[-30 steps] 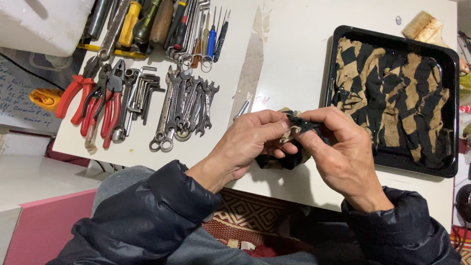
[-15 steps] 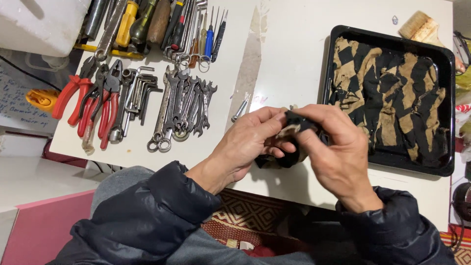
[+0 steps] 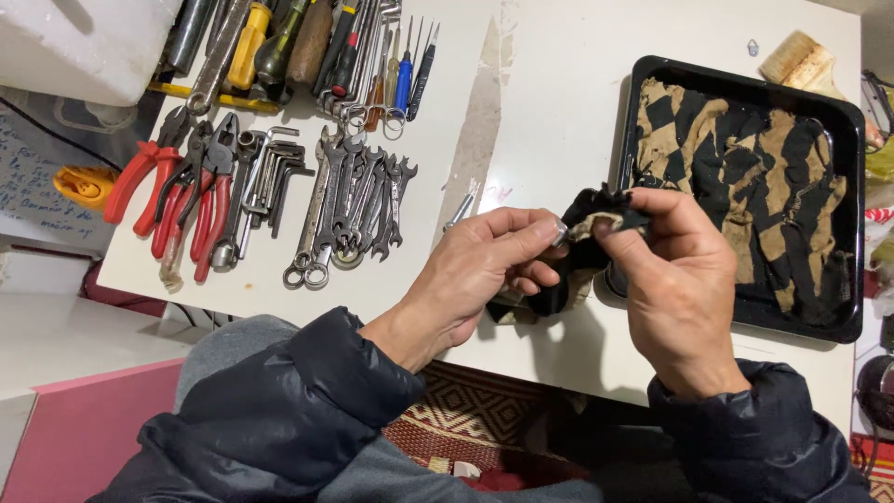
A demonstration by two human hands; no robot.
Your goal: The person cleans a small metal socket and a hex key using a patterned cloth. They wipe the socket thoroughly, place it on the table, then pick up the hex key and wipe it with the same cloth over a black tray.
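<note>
My left hand [image 3: 484, 270] and my right hand [image 3: 675, 284] meet over the near edge of the white table [image 3: 559, 121]. Both grip a small black and tan rag [image 3: 579, 244] bunched between the fingers. A small shiny metal piece [image 3: 560, 233] shows at my left fingertips, wrapped against the rag; what it is I cannot tell. Part of the rag hangs below my left palm.
A black tray [image 3: 843, 214] lined with a black and tan patterned cloth sits at the right. Several spanners [image 3: 354, 200], hex keys [image 3: 270, 182], red-handled pliers [image 3: 177, 191] and screwdrivers [image 3: 372, 56] lie at the left. A small bolt [image 3: 458, 210] lies near my left hand. A brush [image 3: 799, 61] rests at the back right.
My hands have kept working the rag around the small piece. My right fingers shifted slightly on the rag's top; the metal piece now shows at my left fingertips.
</note>
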